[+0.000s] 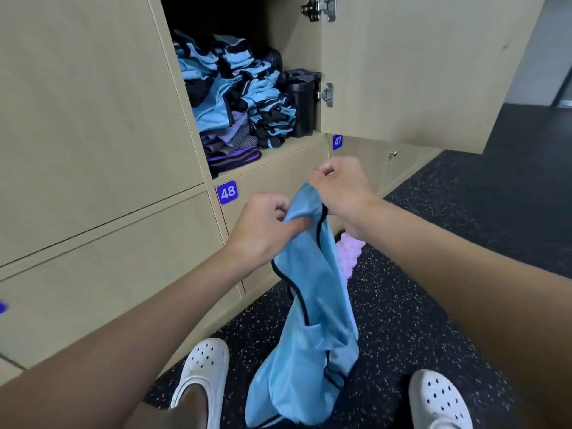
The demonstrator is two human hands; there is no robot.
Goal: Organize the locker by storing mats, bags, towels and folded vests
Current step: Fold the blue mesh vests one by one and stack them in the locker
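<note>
1. While the blue vest hung from both hands in front of the open locker, it was seen to be thin, mesh-like cloth edged with dark piping, and it was judged light, limp and a little slippery, with nothing in it to break
2. Its upper edge was pinched by the left hand, whose grip was closed with thumb and fingers on the bunched cloth; the right hand was curled on the same edge just beside it, its grip likewise clamped on the vest
3. The lower part was left dangling between the white shoes; whether it touched the speckled floor could not be told
4. A hold at the shoulder straps or along the piped hems was judged best, since the seams would give firmer purchase and let the cloth fall flat for folding
5. Inside the locker, folded vests were stacked on purple cloth, with a black container just beside them
6. Writing was read on two blue door labels, "48" and "47"; no brand was made out on the vest
</note>
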